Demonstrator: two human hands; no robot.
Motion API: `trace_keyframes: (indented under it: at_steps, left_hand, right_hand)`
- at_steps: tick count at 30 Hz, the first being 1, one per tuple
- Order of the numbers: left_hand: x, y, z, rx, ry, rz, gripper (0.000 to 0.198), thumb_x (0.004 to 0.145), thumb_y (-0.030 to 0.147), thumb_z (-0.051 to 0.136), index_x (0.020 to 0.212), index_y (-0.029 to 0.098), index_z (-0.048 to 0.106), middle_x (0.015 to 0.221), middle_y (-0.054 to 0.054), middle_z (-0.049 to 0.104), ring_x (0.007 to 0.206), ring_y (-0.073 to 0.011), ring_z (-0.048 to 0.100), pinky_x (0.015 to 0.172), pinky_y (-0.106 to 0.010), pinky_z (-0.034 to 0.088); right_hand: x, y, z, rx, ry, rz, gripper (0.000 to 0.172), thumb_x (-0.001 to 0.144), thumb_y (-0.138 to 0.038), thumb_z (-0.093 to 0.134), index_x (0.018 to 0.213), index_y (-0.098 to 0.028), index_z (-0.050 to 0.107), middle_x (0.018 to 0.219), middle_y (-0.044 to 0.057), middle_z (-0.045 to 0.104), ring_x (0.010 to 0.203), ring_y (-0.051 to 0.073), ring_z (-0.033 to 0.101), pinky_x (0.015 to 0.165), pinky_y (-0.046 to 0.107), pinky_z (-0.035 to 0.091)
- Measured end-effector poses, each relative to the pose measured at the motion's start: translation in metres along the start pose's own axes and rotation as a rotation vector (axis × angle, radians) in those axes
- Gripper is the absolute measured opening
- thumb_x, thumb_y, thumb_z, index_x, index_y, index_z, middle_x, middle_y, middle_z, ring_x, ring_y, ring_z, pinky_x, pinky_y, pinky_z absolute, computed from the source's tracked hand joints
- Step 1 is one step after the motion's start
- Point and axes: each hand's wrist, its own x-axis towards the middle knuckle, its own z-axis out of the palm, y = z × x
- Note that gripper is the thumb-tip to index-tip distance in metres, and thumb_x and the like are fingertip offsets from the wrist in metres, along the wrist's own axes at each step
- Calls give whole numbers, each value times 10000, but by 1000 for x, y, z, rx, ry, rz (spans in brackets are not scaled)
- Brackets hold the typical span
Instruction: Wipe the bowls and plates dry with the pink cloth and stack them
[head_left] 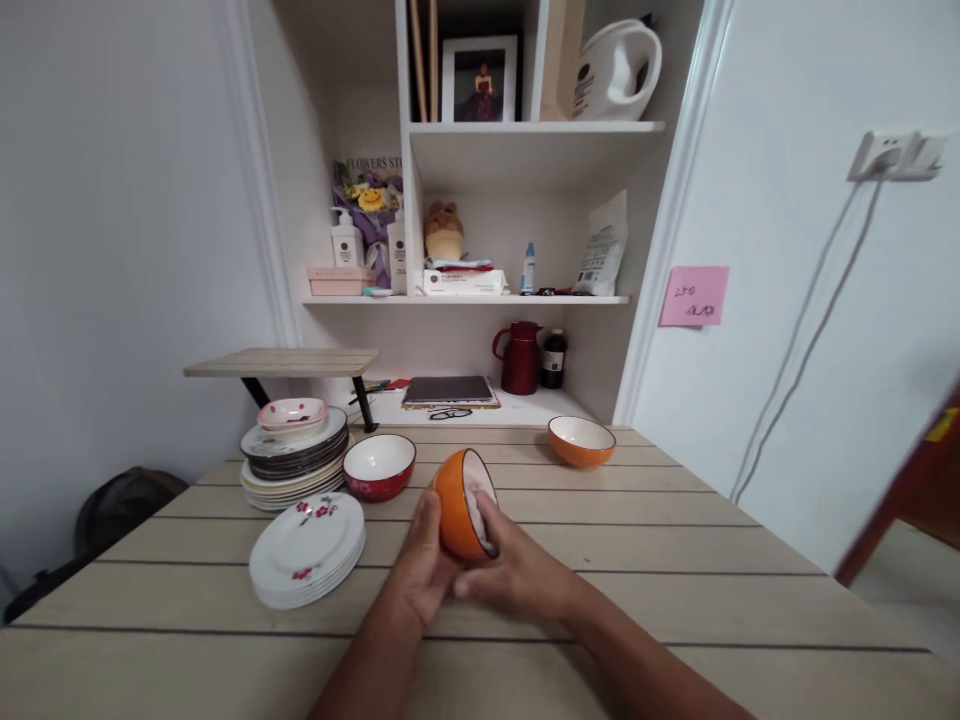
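In the middle, our left hand (424, 560) cups a round orange bowl (454, 512), white inside; our right hand (521, 572) pinches its edge. We read "FLOWERS ST" above a purple-wrapped flower bunch (370, 200), upper left, and "250" on a pink paper note (694, 296), right.

Left hand (421, 562) and right hand (519, 568) are bare; the left forearm (375, 650) and right forearm (637, 645), slim and tapering towards the wrists, are uncovered as far as they show.
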Motion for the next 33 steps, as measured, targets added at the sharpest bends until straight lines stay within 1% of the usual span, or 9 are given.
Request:
trace_keyframes:
  at_steps: [2, 5, 8, 11, 15, 18, 23, 28, 33]
  left_hand:
    - [3, 2, -9, -62, -55, -182, 809, 774, 742, 556, 1313, 140, 571, 1265, -199, 661, 1243, -369, 570, 1067, -537, 417]
    - [4, 5, -15, -115, -151, -295, 827, 791, 764, 493, 1321, 134, 569, 1278, -189, 660, 1287, -360, 536, 1091, -545, 385]
    - [1, 7, -12, -99, -240, -313, 855, 784, 787, 467, 1329, 137, 570, 1334, -185, 625, 1339, -351, 486, 1125, -510, 353]
    - [-3, 8, -7, 17, -237, -212, 852, 777, 774, 497, 1366, 160, 540, 1430, -171, 549, 1393, -332, 422, 1153, -465, 325]
    - [-3, 6, -4, 333, -163, 161, 839, 764, 583, 708, 1477, 274, 393, 1596, -99, 331, 1474, -301, 278, 1202, -437, 234]
    - [-2, 3, -1, 596, -133, 390, 950, 633, 445, 864, 1462, 302, 422, 1639, -69, 216, 1505, -330, 164, 1226, -450, 151]
    - [-3, 1, 8, 459, -190, 322, 1095, 581, 474, 888, 1508, 292, 336, 1561, -127, 380, 1411, -364, 381, 1162, -456, 321]
    - [-5, 0, -4, 130, -116, 84, 890, 662, 749, 677, 1340, 182, 569, 1273, -147, 666, 1252, -350, 561, 1084, -432, 422]
    - [-4, 4, -19, 23, -104, -350, 902, 722, 818, 536, 1241, 87, 637, 1126, -187, 728, 1206, -371, 598, 1066, -475, 430]
  right_hand:
    - [1, 2, -1, -334, -73, -42, 811, 636, -244, 850, 1352, -223, 470, 1347, 112, 530, 1222, 306, 494, 1050, 462, 391]
    - [3, 0, -2, -733, -175, -134, 442, 698, -193, 774, 1099, -205, 589, 1168, 90, 576, 1057, 279, 521, 950, 462, 426]
    - [2, -2, 0, -824, -156, -145, 256, 740, -215, 743, 964, -200, 620, 1084, 80, 571, 1015, 279, 505, 928, 482, 413]
    - [2, -2, 4, -450, -68, -95, 394, 717, -257, 778, 1073, -199, 618, 1099, 77, 582, 1020, 273, 527, 930, 458, 432]
    - [3, -6, 6, 328, 159, 10, 473, 764, -352, 763, 1175, -210, 577, 1057, 58, 648, 935, 234, 605, 855, 398, 493]
    - [4, -9, 4, 669, 321, 63, 449, 738, -361, 796, 1105, -190, 601, 1031, 68, 680, 887, 220, 640, 818, 368, 520]
    - [3, -11, 7, 833, 279, 101, 516, 690, -419, 839, 1080, -168, 615, 1048, 90, 685, 914, 232, 655, 852, 368, 519]
    - [-2, -22, 20, 376, -14, -25, 761, 660, -394, 863, 1306, -256, 487, 1128, 44, 604, 1013, 223, 579, 916, 364, 460]
    - [-5, -17, 21, -578, -92, -57, 395, 706, -369, 801, 996, -197, 595, 1062, 71, 486, 966, 247, 470, 873, 406, 437]
